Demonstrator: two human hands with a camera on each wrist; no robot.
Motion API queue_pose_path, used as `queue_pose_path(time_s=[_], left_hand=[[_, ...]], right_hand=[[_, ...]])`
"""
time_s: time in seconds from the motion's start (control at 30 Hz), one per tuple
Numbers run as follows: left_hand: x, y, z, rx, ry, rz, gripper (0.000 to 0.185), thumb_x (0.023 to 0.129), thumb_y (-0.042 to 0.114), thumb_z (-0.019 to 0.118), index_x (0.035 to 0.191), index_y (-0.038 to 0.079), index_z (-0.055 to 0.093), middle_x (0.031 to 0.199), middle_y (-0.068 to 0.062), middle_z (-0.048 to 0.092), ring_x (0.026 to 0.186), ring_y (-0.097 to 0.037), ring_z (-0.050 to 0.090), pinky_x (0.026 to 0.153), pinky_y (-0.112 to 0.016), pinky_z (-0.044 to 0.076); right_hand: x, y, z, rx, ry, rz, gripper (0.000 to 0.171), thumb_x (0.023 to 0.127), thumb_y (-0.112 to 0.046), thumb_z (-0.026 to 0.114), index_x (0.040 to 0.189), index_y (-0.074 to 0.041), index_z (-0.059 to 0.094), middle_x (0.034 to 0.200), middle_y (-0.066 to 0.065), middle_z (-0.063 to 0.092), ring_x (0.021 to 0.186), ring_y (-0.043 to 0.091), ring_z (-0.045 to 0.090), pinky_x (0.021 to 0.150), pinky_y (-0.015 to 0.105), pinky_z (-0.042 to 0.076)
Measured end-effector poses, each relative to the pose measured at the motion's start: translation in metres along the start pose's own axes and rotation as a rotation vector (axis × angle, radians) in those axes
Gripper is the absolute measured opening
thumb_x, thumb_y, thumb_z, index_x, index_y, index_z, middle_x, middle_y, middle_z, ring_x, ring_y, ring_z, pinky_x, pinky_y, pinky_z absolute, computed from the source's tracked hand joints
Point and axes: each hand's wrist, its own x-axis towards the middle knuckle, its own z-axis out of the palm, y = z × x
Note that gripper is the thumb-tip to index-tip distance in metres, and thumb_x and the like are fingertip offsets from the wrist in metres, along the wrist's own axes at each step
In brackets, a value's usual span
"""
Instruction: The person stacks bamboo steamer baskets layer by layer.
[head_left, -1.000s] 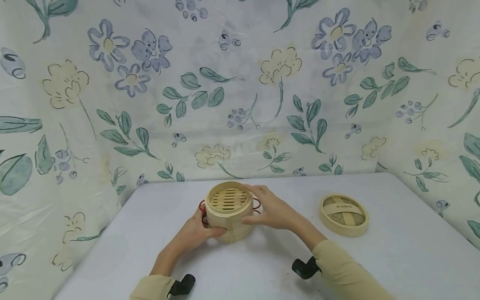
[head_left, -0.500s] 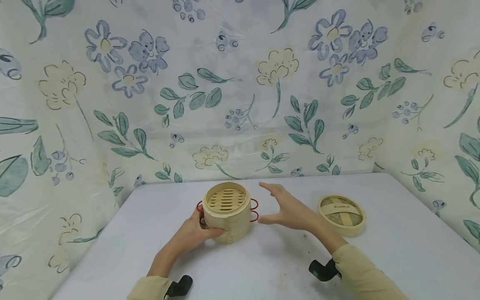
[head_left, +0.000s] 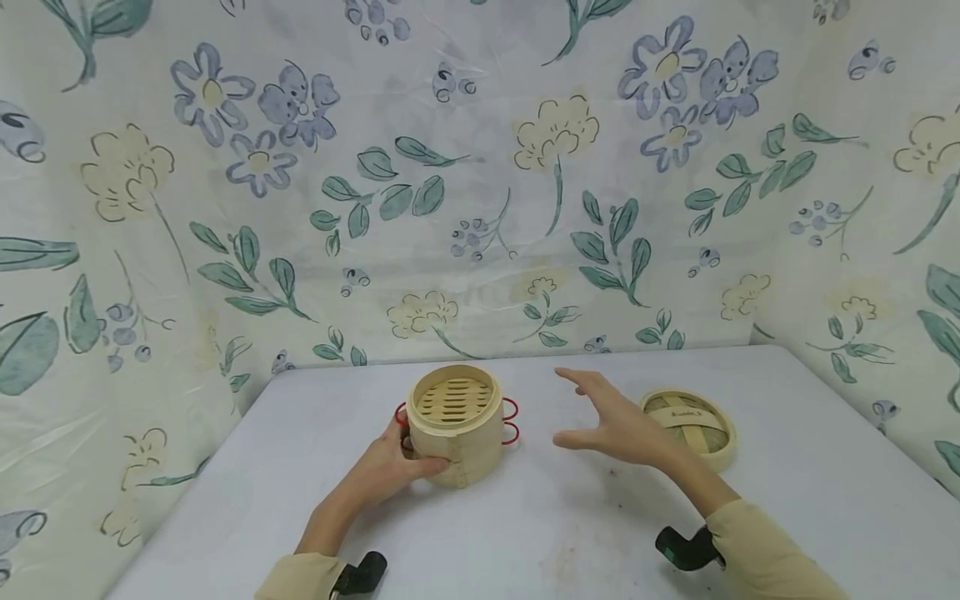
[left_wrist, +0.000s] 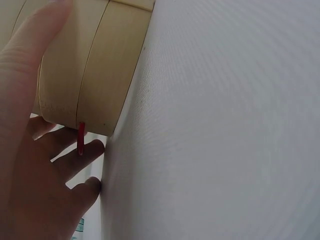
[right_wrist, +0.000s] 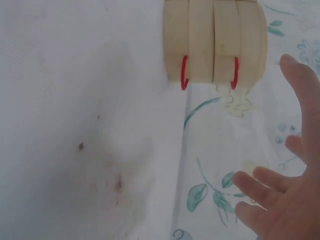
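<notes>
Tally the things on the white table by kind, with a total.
Round bamboo steamer baskets with red wire handles: 1, gripped by the left hand
Round woven bamboo lids: 1, lying apart behind the open right hand
Total on the white table: 2

Two stacked steamer tiers (head_left: 455, 425), one lid (head_left: 688, 427), four red handles (head_left: 510, 421), two hands (head_left: 390, 467).
</notes>
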Motion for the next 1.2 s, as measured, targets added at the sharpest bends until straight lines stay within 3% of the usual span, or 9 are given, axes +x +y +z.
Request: queue_pose_path(time_s=[0.27,0.47,0.67,1.0,1.2], left_hand=[[0.000,0.000,0.000,0.014,-0.005,0.011,0.109,0.074,0.056,0.080,0.154,0.011,0.022,0.141,-0.021,0.052,0.128,-0.036,0.051,0.105,-0.056,0.041],[0.001,-0.001,0.004,-0.002,-0.014,0.020,0.109,0.074,0.055,0.081,0.153,0.009,0.022,0.144,-0.020,0.050,0.131,-0.035,0.049,0.107,-0.055,0.038],[0.002,0.000,0.004,-0.010,-0.021,0.014,0.108,0.073,0.054,0.082,0.153,0.011,0.023,0.141,-0.019,0.053,0.128,-0.033,0.052,0.106,-0.054,0.040],[-0.001,0.002,-0.001,-0.009,-0.023,0.002,0.108,0.074,0.054,0.081,0.154,0.011,0.022,0.146,-0.017,0.049,0.132,-0.033,0.047,0.108,-0.054,0.037],[-0.001,0.001,-0.001,0.007,-0.018,-0.003,0.109,0.074,0.055,0.080,0.154,0.010,0.021,0.146,-0.020,0.047,0.133,-0.036,0.047,0.109,-0.056,0.036]], right_hand=[[-0.012,0.016,-0.008,-0.027,0.006,-0.016,0.093,0.080,-0.056,0.076,0.155,-0.024,0.030,0.154,0.007,0.036,0.136,0.031,0.042,0.102,0.056,0.044],[-0.022,0.026,-0.016,-0.003,0.018,0.027,0.092,0.081,-0.056,0.075,0.154,-0.025,0.029,0.154,0.008,0.034,0.136,0.032,0.041,0.100,0.058,0.045],[-0.030,0.039,-0.014,-0.003,0.034,0.038,0.089,0.084,-0.047,0.076,0.155,-0.023,0.028,0.153,0.009,0.035,0.134,0.033,0.042,0.099,0.058,0.044],[-0.031,0.050,-0.022,-0.035,0.079,0.014,0.087,0.086,-0.041,0.076,0.155,-0.017,0.028,0.152,0.013,0.034,0.132,0.036,0.042,0.098,0.059,0.044],[-0.033,0.063,-0.035,-0.099,0.096,-0.033,0.089,0.085,-0.040,0.077,0.152,-0.006,0.030,0.151,0.021,0.034,0.134,0.041,0.037,0.102,0.062,0.039]])
